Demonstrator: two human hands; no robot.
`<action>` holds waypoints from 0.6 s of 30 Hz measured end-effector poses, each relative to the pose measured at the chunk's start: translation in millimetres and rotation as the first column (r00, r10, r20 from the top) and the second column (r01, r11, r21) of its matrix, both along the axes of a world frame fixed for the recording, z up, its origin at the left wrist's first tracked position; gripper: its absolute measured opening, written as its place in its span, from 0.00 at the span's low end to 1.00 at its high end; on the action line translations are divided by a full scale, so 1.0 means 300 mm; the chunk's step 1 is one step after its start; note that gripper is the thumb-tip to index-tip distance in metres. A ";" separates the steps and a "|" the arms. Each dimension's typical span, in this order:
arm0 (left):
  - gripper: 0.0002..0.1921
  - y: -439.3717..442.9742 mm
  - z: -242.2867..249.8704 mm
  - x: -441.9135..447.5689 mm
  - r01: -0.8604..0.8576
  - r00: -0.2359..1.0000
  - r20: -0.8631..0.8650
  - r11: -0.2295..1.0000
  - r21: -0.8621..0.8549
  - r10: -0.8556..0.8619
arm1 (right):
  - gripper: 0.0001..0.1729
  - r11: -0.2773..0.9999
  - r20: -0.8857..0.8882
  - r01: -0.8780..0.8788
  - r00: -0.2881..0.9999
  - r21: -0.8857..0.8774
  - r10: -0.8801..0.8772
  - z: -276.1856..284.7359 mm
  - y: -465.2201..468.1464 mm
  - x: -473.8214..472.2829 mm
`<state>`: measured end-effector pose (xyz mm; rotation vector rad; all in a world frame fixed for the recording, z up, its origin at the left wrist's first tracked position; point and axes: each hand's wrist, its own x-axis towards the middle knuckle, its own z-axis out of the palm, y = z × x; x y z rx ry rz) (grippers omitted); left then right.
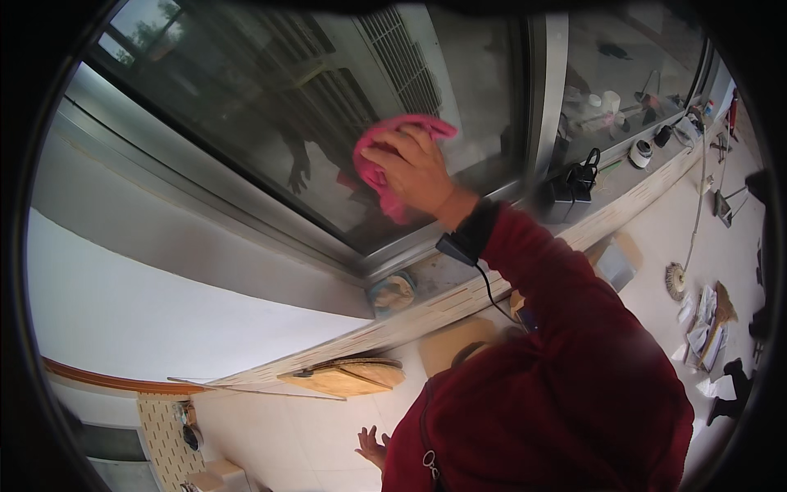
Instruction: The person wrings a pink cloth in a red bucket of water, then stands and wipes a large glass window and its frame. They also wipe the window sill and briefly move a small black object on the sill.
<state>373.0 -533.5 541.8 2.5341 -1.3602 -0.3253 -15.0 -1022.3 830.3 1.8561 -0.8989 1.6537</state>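
Note:
My right hand (pixel 409 166) presses a bunched pink cloth (pixel 375 175) against the dark glass pane (pixel 246 123) of a metal-framed window. The fingers are spread over the cloth, which partly hides under the palm. A black band with a small device (pixel 458 248) and a cable is around that wrist, at the end of a dark red sleeve. Low in the view, my left hand (pixel 372 448) hangs beside my body with its fingers apart and nothing in it. A reflection of an arm and hand shows in the glass.
Along the sill (pixel 442 273) are a crumpled bag (pixel 392 292), a black box with a cable (pixel 572 187) and a white roll (pixel 640 154). Below stand cardboard (pixel 458 341) and wooden boards (pixel 347 375). A round brush (pixel 675 281) and scattered wrappings (pixel 707 329) lie on the floor at right.

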 end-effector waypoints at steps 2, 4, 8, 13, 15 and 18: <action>0.24 0.005 -0.034 0.020 0.021 1.000 0.020 0.994 -0.103 -0.019 | 0.30 0.978 -0.087 0.092 0.990 -0.187 -0.110 0.195 -0.078 -0.003; 0.24 0.006 -0.070 0.034 0.017 1.000 0.027 0.988 -0.151 -0.014 | 0.31 0.973 -0.158 0.145 0.972 -0.180 -0.174 0.254 -0.115 0.005; 0.24 0.024 -0.124 0.027 -0.012 0.995 -0.095 0.998 -0.055 0.007 | 0.33 0.994 -0.449 0.111 0.889 0.021 -0.089 0.008 -0.086 -0.003; 0.24 0.074 -0.147 -0.006 -0.022 0.977 -0.212 1.000 0.008 0.023 | 0.30 0.906 -0.667 0.051 0.695 0.420 0.269 -0.513 0.076 -0.076; 0.24 0.065 -0.128 -0.012 -0.034 0.972 -0.234 0.999 -0.003 0.032 | 0.31 0.959 -0.554 -0.056 0.806 0.276 0.206 -0.557 0.081 -0.069; 0.25 -0.036 -0.038 -0.018 0.064 0.997 -0.044 0.994 -0.086 -0.067 | 0.37 0.968 -0.675 0.070 0.729 0.241 0.115 -0.310 0.007 -0.108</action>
